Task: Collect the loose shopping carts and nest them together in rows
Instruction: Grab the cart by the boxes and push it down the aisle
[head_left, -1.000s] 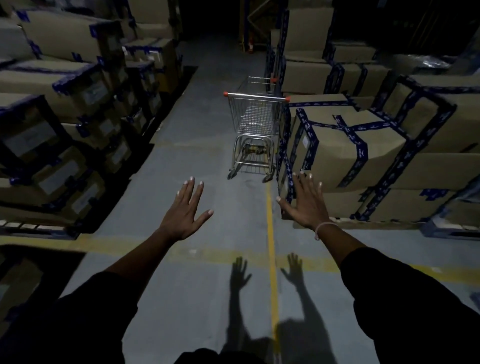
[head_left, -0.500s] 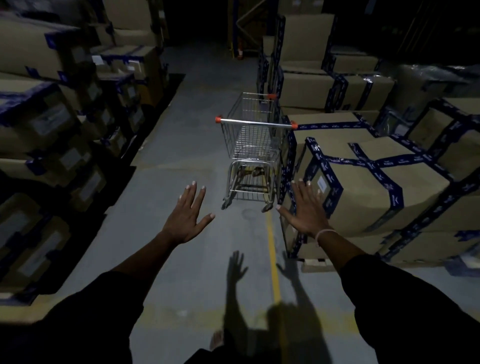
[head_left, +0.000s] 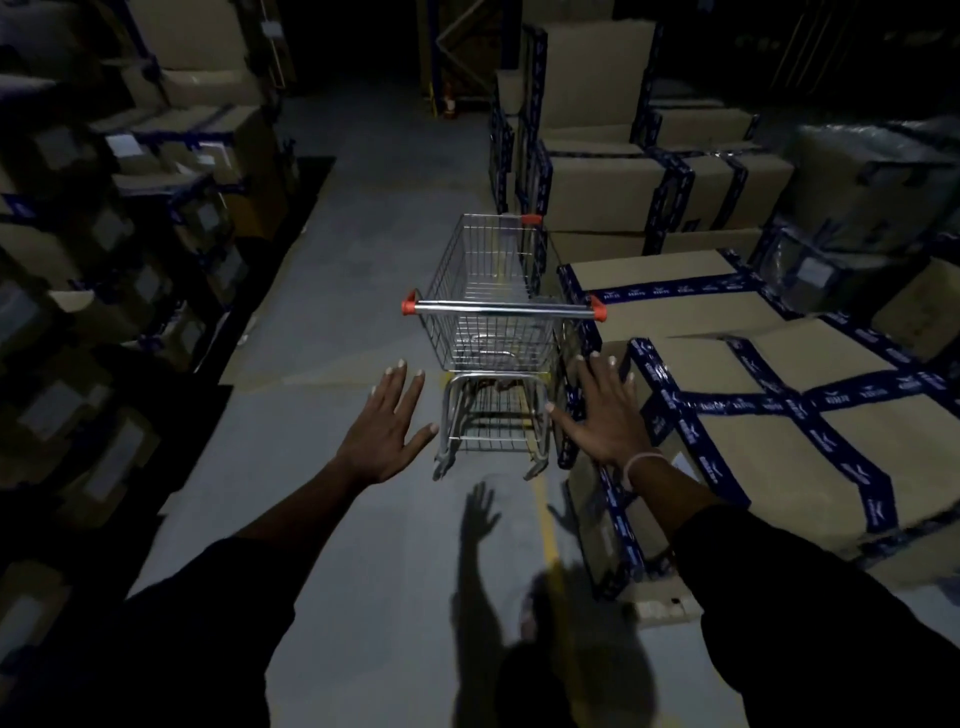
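Dim grey concrete floor, yellow floor line, stacked cardboard boxes with blue tape on the right, more labelled boxes on the left, shelving upright at the far end.

A shopping cart stands in the aisle, boxes just right.

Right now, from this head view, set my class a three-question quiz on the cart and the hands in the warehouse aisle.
1. True or false: the left hand is gripping the cart handle.
2. What colour are the handle's end caps? A) blue B) orange-red C) green
3. Fill in: the shopping cart stands close beside taped cardboard ____ on its right.

Key:
1. False; both the left hand and the right hand are open and short of the handle.
2. B
3. boxes
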